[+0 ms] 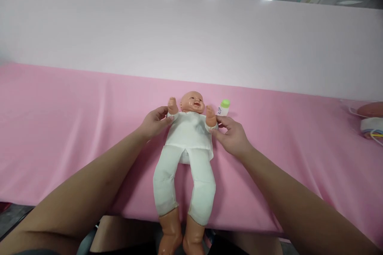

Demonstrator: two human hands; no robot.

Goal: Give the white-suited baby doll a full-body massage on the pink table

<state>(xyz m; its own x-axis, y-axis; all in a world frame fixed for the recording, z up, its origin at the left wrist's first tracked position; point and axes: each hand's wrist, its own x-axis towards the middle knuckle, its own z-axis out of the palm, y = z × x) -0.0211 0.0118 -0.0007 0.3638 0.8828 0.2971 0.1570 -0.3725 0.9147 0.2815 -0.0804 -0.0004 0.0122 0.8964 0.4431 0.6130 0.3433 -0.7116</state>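
A baby doll (188,143) in white clothes lies face up on a pink-draped surface (74,119), its bare feet hanging over the near edge. The person's left hand (154,122) pinches the cuff at the doll's raised arm on that side, its grip closed on the sleeve; the right hand (231,137) does the same at the other wrist, fingers clasped about the cuff. A small bottle with a green cap (224,107) stands just beyond the right hand, beside the doll's head. The work appears to be at the sleeves, being straightened or drawn; any next pull calls for even tension on both cuffs.
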